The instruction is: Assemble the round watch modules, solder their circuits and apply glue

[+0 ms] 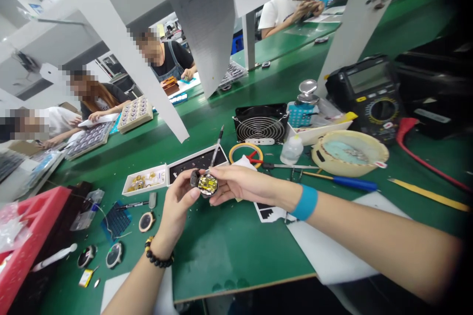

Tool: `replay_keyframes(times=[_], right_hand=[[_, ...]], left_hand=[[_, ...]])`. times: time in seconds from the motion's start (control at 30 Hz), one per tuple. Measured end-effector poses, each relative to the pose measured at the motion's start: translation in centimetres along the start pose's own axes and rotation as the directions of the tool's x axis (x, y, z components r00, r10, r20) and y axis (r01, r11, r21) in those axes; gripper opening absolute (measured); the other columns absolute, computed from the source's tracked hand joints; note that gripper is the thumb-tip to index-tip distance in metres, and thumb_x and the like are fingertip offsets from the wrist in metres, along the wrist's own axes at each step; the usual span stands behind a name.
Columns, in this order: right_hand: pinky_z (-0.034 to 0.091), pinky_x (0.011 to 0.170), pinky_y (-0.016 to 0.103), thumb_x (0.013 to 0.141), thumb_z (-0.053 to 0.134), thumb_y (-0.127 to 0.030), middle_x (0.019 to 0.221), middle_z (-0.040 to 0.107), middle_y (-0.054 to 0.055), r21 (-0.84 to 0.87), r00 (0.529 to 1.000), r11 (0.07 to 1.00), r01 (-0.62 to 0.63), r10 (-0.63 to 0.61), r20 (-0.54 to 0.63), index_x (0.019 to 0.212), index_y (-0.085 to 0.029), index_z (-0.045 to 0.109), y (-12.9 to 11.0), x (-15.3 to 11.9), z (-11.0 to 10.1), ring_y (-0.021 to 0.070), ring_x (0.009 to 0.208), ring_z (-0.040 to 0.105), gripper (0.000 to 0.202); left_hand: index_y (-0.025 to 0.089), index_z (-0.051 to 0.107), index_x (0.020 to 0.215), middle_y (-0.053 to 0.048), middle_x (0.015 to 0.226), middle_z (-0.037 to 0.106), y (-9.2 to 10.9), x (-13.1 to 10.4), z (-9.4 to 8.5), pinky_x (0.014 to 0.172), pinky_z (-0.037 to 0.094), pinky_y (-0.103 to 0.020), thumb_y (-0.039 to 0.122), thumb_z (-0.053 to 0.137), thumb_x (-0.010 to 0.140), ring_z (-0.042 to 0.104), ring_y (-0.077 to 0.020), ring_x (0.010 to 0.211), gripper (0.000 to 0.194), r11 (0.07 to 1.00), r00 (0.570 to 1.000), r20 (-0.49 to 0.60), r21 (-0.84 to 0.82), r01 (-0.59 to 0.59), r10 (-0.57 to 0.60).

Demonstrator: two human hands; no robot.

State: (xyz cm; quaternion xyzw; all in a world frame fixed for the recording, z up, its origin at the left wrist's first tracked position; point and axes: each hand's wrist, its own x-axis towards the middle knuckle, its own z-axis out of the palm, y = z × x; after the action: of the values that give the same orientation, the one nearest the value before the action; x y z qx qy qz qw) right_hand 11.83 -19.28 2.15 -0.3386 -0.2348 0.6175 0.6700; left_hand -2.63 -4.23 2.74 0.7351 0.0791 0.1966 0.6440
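Between my two hands, above the front part of the green table, is an opened round watch (207, 185). Its inside faces up and shows shiny gold and silver parts. My left hand (180, 196) grips it from the left, with a small dark piece (194, 177) standing up by the fingers; whether this piece is joined to the watch I cannot tell. My right hand (233, 183) pinches the watch's right edge, its fingertips partly hidden. Just behind the hands lie a white tray with a black lining (181, 173) and a pen-like tool (217, 145).
Watch bodies (114, 255) and a small battery (85, 278) lie at left, near a red bin (35, 236). Behind stand a fan (260, 125), a bottle (291, 149), a round bowl (349, 152) and a multimeter (364, 93). A blue-handled screwdriver (354, 183) lies right. Co-workers sit across.
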Motion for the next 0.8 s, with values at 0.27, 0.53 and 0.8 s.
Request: replay_keyframes(times=[0.27, 0.53, 0.8], right_hand=[[0.064, 0.075, 0.027, 0.103, 0.060, -0.037, 0.094, 0.077, 0.009, 0.014, 1.000, 1.000, -0.001, 0.002, -0.020, 0.106, -0.013, 0.068, -0.14, -0.13, 0.01, 0.0161, 0.075, 0.076, 0.026], [0.064, 0.077, 0.027, 0.102, 0.060, -0.038, 0.094, 0.075, 0.007, -0.021, 0.999, 0.999, 0.037, -0.037, -0.011, 0.102, -0.015, 0.063, -0.47, -0.33, 0.11, 0.0159, 0.077, 0.075, 0.024], [0.064, 0.075, 0.026, 0.101, 0.062, -0.041, 0.093, 0.072, 0.005, -0.079, 0.997, 0.994, 0.074, -0.075, -0.013, 0.098, -0.017, 0.060, -0.93, -0.71, 0.27, 0.0151, 0.077, 0.075, 0.024]], left_hand=[[0.020, 0.070, 0.115, -0.010, 0.120, 0.070, -0.04, -0.07, 0.07, 0.099, 0.051, -0.038, 0.052, 0.075, 0.084, 0.064, -0.0269, 0.110, 0.045, 0.995, 0.998, 0.030, -0.077, 0.056, -0.054], [0.019, 0.068, 0.117, -0.010, 0.118, 0.069, -0.16, -0.13, -0.09, 0.099, 0.052, -0.040, 0.055, 0.076, 0.082, 0.064, -0.0282, 0.111, 0.051, 0.999, 0.999, 0.025, -0.037, 0.039, -0.039], [0.020, 0.069, 0.119, -0.010, 0.118, 0.069, -0.39, -0.13, -0.21, 0.099, 0.052, -0.040, 0.053, 0.075, 0.083, 0.063, -0.0279, 0.111, 0.049, 0.999, 1.000, 0.029, -0.033, 0.009, -0.008]])
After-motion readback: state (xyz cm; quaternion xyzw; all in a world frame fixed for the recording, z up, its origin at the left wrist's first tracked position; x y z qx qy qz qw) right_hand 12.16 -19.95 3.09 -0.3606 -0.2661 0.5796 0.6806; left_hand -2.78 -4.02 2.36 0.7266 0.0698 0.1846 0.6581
